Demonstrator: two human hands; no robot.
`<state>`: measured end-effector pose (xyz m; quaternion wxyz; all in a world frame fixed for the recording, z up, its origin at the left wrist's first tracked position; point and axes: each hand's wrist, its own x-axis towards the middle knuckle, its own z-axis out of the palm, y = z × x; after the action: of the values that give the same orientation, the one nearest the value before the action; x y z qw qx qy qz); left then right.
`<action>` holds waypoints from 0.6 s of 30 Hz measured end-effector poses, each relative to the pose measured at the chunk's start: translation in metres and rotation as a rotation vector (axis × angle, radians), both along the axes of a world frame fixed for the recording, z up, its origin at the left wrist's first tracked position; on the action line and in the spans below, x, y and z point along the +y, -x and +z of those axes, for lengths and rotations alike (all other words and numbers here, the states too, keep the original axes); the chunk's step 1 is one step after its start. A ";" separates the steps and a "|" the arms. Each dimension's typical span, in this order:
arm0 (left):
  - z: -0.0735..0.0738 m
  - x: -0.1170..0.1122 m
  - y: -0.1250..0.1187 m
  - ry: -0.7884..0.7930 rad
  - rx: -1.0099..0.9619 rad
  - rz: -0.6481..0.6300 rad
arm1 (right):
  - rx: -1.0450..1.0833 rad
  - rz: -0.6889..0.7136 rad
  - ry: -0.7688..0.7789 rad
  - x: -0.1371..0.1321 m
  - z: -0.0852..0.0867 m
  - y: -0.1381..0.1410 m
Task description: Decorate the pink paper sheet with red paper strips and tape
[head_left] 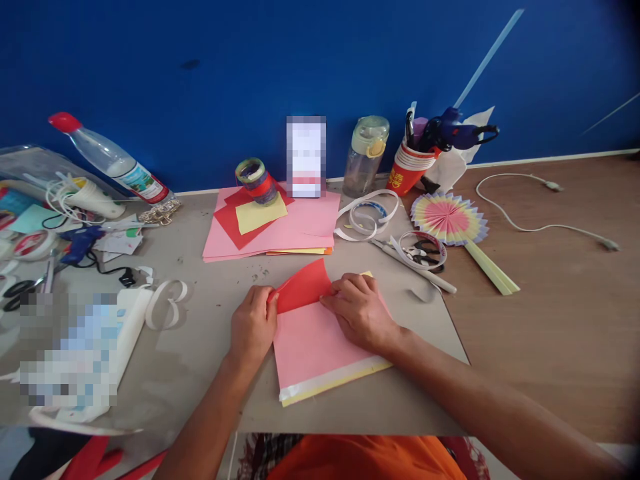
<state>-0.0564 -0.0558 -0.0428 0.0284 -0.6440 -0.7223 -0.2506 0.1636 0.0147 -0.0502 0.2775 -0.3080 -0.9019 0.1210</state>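
My left hand (255,319) pinches the left corner of a red paper sheet (306,285) between thumb and fingers. The red sheet slants up at its far edge and lies along the top of a pink paper sheet (315,343). Along the near edge of the pink sheet runs a whitish strip of tape (330,377), with a yellow paper edge (300,401) showing below it. My right hand (361,308) is closed at the right end of the red sheet, fingertips pressed on it where it meets the pink sheet.
Pink sheets (315,230) lie behind, bearing a tape roll (257,180). A phone (306,157), bottle (367,153) and red cup (407,167) stand along the blue wall. A paper fan (450,220), utility knife (415,267) and tape rings sit right; scissors (20,293) and a tissue pack (130,327) left.
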 end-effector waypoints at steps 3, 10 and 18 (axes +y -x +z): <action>0.000 0.001 0.000 0.005 -0.004 -0.003 | -0.026 0.005 -0.008 0.000 0.000 0.000; 0.004 0.001 0.001 0.024 0.029 -0.031 | -0.046 0.031 -0.030 -0.001 0.003 0.001; 0.009 0.005 0.003 0.014 0.052 -0.080 | -0.062 0.033 -0.030 -0.001 0.003 0.001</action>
<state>-0.0594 -0.0509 -0.0343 0.0325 -0.6790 -0.6965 -0.2298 0.1625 0.0132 -0.0474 0.2521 -0.2927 -0.9167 0.1021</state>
